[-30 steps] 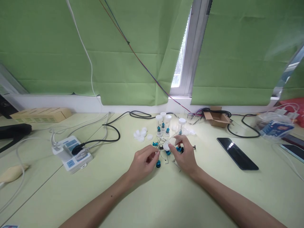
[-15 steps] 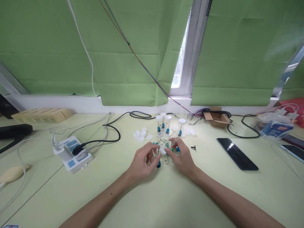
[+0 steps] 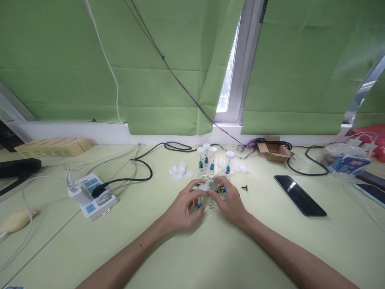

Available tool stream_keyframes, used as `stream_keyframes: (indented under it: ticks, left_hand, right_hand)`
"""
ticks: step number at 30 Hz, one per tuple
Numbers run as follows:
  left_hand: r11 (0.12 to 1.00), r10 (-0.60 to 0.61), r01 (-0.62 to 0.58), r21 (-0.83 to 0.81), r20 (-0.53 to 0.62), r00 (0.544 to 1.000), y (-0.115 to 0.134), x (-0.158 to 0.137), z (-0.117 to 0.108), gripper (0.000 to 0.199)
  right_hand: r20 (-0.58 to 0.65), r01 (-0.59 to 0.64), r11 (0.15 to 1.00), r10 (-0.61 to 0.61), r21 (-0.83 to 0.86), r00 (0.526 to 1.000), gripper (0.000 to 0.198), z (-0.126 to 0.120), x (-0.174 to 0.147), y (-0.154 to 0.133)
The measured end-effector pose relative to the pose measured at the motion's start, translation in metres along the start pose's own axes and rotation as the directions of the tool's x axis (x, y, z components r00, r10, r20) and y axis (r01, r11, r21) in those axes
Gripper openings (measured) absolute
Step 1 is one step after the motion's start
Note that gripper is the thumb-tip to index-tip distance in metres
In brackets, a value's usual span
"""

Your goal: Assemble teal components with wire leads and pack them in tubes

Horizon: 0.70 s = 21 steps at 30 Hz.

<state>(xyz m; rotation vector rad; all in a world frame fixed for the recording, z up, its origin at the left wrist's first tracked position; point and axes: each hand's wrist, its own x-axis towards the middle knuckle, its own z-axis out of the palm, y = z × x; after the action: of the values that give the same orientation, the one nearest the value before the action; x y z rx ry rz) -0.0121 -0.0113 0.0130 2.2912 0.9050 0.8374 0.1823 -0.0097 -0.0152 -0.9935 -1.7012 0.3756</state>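
Tilted on its side between my hands is a small clear plastic jar [image 3: 215, 182] with a white end [image 3: 204, 187]. My right hand [image 3: 230, 198] is closed around the jar, its thumb and fingers on the sides. The curled fingers of my left hand [image 3: 183, 206] press at the white end, though their exact hold is partly hidden. A small blue part [image 3: 200, 206] shows beside my left fingertips. Green and blue metal parts [image 3: 222, 190] and thin metal rods [image 3: 211, 204] lie under and around the hands. Behind stand several white-capped clear jars [image 3: 212, 160] with blue parts inside.
White round caps [image 3: 178, 171] lie left of the jars. A black T-shaped piece [image 3: 244, 188] and a phone [image 3: 299, 195] are to the right. A cardboard box [image 3: 274, 151] stands at the back, a power strip [image 3: 93, 196] at left, and cables run along the wall.
My left fingers have moved right, up to the white end of the jar. The jar has tilted, and my right hand has closed in slightly around it.
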Motion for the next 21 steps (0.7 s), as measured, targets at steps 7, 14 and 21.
stream_keyframes:
  ticks: [7, 14, 21]
  left_hand:
    - [1.000, -0.011, 0.012, 0.029, -0.006, 1.000, -0.0018, 0.0004, 0.0014, 0.031]
    - [0.999, -0.033, 0.033, 0.005, 0.009, 0.999, -0.0035, 0.0001, 0.0028, 0.029]
    - [1.000, -0.021, 0.021, 0.017, 0.017, 1.000, -0.0037, 0.0007, 0.0035, 0.030]
  right_hand:
    - [0.011, -0.002, 0.999, 0.002, 0.034, 1.000, 0.009, 0.0028, -0.0006, 0.0005]
    - [0.052, -0.046, 0.998, 0.044, 0.036, 0.998, 0.023, 0.0019, -0.0016, 0.0008]
    - [0.101, -0.038, 0.999, 0.037, 0.014, 0.994, 0.025, 0.0034, -0.0023, -0.0013]
